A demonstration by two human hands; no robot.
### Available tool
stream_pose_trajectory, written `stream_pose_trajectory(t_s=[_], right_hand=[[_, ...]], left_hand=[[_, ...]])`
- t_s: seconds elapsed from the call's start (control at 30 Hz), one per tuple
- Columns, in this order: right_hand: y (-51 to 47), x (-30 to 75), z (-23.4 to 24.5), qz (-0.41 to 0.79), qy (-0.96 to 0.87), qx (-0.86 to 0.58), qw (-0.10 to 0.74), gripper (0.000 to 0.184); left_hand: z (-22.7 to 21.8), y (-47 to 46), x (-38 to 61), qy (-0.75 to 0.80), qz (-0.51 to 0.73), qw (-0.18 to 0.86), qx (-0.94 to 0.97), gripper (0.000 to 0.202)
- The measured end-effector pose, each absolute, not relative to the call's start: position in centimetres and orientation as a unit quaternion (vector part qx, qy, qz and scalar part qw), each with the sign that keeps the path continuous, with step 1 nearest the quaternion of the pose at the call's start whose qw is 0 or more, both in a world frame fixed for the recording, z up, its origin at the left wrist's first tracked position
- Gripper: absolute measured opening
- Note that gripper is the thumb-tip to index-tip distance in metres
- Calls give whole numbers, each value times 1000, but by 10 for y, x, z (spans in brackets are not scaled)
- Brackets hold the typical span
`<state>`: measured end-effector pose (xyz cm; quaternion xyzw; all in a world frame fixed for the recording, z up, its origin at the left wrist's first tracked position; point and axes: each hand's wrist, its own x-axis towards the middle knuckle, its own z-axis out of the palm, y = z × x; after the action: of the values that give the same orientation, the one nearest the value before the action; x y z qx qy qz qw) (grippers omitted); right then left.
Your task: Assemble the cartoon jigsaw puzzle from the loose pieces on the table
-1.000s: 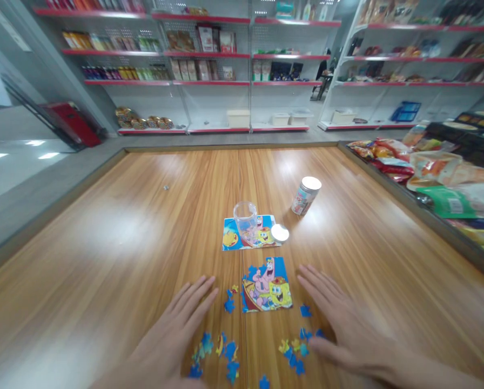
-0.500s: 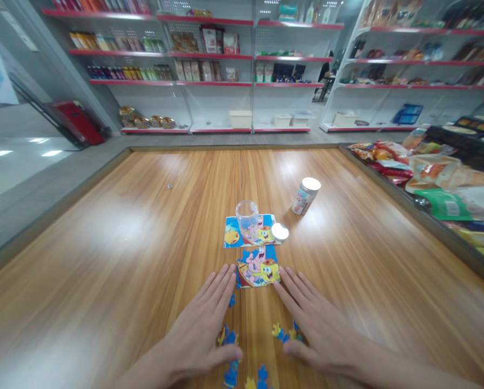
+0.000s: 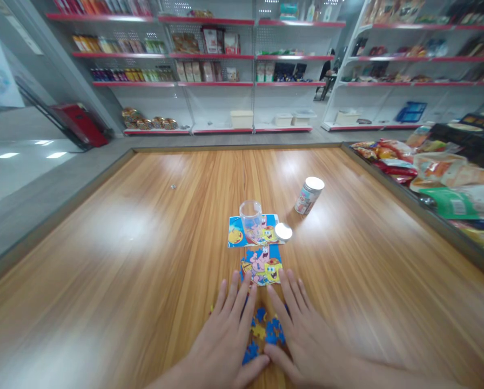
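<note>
My left hand (image 3: 228,327) lies open, palm down, its fingertips at the lower left edge of a partly assembled cartoon jigsaw puzzle (image 3: 262,265). Opposite it, my right hand (image 3: 307,324) is also flat and open, fingertips by the puzzle's lower right corner. Between the two hands are several loose blue and yellow puzzle pieces (image 3: 260,330); some are partly hidden under the fingers. Beyond the puzzle lies a picture sheet (image 3: 234,222) with a matching cartoon. On it stands a clear plastic jar (image 3: 250,216), and a round white lid (image 3: 283,232) rests at its right edge.
A printed can (image 3: 309,195) with a white top stands right of the sheet. One tiny object (image 3: 173,187) lies far left on the wooden table (image 3: 145,259). Bagged snacks (image 3: 448,202) are heaped beyond the raised right edge. Stocked shelves (image 3: 213,55) line the back.
Both hands have moved closer together. The loose pieces have been gathered into a cluster between them. The left fingertips now overlap the puzzle's lower edge. The view has shifted slightly.
</note>
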<state>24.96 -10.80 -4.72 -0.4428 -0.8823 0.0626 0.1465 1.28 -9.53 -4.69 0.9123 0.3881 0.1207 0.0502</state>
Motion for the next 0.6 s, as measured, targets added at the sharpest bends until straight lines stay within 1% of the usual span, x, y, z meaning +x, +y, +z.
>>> stream_pose_trajectory(t_s=[0.07, 0.1, 0.13, 0.17, 0.23, 0.27, 0.3, 0.33, 0.4, 0.5, 0.6], right_hand=[[-96, 249, -40, 83, -876, -450, 155, 92], [-89, 251, -36, 97, -875, -445, 164, 90], [-81, 253, -34, 113, -874, -438, 178, 87], [-72, 256, -31, 127, -870, -431, 201, 81], [-51, 263, -28, 147, -861, -414, 255, 59], [-40, 266, -27, 144, -857, -401, 289, 48], [-31, 268, -26, 135, -859, -385, 308, 41], [-23, 270, -26, 122, -864, -374, 315, 38], [-15, 271, -27, 96, -876, -368, 298, 37], [-15, 270, -29, 77, -885, -377, 261, 33], [-18, 270, -30, 84, -886, -375, 260, 25]], left_hand=[[-39, -82, 14, 382, 148, 87, 908, 105], [-36, -73, 12, 371, 172, 103, 907, 102], [-33, -63, 8, 360, 208, 116, 902, 94], [-31, -52, 3, 353, 256, 121, 892, 80], [-29, -27, -10, 379, 373, 111, 839, 45], [-29, -14, -17, 393, 421, 96, 812, 32], [-30, -3, -24, 397, 455, 82, 793, 22], [-32, 7, -31, 402, 463, 81, 786, 18], [-36, 19, -38, 381, 443, 90, 807, 16], [-41, 20, -36, 337, 392, 117, 848, 23], [-44, 15, -26, 306, 353, 124, 876, 32]])
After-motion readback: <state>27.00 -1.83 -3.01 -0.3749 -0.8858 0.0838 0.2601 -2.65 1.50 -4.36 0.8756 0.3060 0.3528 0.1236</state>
